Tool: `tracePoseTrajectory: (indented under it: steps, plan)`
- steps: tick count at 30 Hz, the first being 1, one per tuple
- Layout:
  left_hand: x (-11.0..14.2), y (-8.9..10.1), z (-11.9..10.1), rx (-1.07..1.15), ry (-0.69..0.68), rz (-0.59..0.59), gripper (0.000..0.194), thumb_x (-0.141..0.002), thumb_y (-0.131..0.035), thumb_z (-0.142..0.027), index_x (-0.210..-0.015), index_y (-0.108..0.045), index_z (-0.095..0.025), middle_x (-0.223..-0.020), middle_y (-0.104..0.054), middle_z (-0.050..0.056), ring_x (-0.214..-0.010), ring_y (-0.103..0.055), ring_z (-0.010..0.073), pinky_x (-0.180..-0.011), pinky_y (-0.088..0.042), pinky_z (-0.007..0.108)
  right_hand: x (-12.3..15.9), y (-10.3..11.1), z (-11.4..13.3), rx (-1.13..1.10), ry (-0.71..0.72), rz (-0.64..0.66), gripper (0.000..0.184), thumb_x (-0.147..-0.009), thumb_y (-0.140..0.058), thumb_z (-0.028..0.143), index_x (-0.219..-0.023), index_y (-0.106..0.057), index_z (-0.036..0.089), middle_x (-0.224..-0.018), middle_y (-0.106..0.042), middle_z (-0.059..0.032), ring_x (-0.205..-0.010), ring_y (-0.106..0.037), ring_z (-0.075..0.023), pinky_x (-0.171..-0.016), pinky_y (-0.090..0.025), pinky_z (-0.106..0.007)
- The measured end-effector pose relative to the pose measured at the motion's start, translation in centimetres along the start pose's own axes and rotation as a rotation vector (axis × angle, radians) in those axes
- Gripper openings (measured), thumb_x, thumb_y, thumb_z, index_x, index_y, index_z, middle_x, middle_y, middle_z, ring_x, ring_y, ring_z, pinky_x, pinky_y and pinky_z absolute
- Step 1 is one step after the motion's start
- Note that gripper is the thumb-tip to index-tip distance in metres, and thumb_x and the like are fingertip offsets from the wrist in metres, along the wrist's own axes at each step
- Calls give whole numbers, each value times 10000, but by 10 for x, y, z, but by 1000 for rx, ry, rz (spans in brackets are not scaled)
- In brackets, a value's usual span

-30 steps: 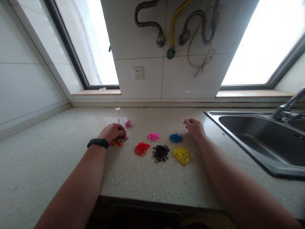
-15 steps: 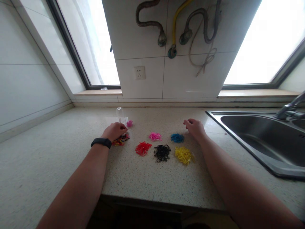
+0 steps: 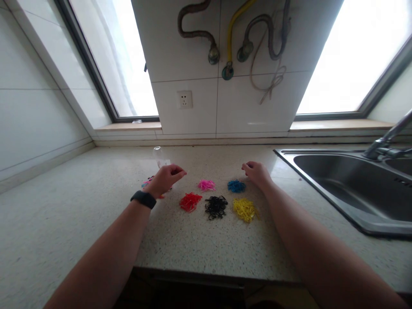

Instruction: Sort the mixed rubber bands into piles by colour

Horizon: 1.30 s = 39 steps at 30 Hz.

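Observation:
My left hand (image 3: pixel 166 179), with a dark band on its wrist, is over a mixed-colour pile of small rubber bands (image 3: pixel 147 182) and mostly hides it. Its thumb and forefinger are pinched together; anything between them is too small to see. My right hand (image 3: pixel 257 172) rests beyond the blue rubber bands (image 3: pixel 236 186), its fingers curled closed, their contents unclear. Between the hands lie pink rubber bands (image 3: pixel 206 185). Nearer the front are red rubber bands (image 3: pixel 190 201), black rubber bands (image 3: pixel 216 207) and yellow rubber bands (image 3: pixel 244 209), each in its own heap.
Behind my left hand is a clear plastic container (image 3: pixel 158 156). A steel sink (image 3: pixel 291 165) with a faucet (image 3: pixel 380 145) is set into the speckled counter (image 3: pixel 180 244) on the right. The tiled wall, with a socket (image 3: pixel 185 99) and pipes, stands behind.
My left hand has lifted off the mixed pile and moved right, fingers pinched. My right hand stays beside the blue heap. The whole view has shifted slightly.

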<state>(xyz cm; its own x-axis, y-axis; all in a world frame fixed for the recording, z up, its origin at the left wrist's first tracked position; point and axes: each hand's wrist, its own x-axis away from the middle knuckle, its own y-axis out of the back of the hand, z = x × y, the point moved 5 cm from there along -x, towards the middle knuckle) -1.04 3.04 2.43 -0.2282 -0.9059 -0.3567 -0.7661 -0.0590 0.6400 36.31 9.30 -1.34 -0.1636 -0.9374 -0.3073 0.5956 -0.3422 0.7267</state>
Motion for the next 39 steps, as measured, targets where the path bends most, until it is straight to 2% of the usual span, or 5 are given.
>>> tracePoseTrajectory:
  steps: [7, 13, 19, 29, 39]
  plan:
    - [8, -27, -31, 100, -48, 94, 287, -879, -627, -406, -881, -749, -146, -743, -695, 42, -631, -545, 126, -579, -424, 258, 1, -2, 3, 37, -1, 13, 323, -820, -501, 420, -785, -750, 217, -658, -673, -27, -623, -586, -167, -566, -341, -271]
    - [12, -36, -44, 210, -50, 148, 258, -871, -645, -366, -893, -732, -124, -776, -720, 56, -655, -581, 117, -605, -462, 240, 2, -4, 6, 104, -21, 51, 340, -847, -491, 430, -828, -762, 226, -729, -708, -44, -664, -614, -170, -573, -343, -265]
    - [13, -38, -42, 218, -59, 145, 255, -870, -661, -352, -924, -734, -114, -800, -727, 61, -670, -588, 106, -610, -463, 225, 4, -4, 8, 129, -27, 77, 320, -850, -505, 424, -851, -768, 243, -783, -729, -45, -695, -627, -174, -585, -349, -266]
    - [12, -41, -39, 199, -60, 154, 259, -859, -662, -342, -934, -742, -108, -711, -680, 39, -592, -504, 87, -526, -381, 207, 5, -5, 9, 151, -44, 95, 327, -855, -505, 427, -879, -780, 252, -817, -740, -51, -724, -643, -185, -599, -362, -268]
    - [12, -42, -36, 195, -72, 159, 251, -854, -658, -330, -940, -741, -109, -757, -700, 54, -630, -539, 98, -567, -408, 222, 8, -2, 14, 183, -43, 106, 335, -868, -500, 434, -906, -782, 259, -858, -752, -58, -780, -667, -199, -615, -383, -267]
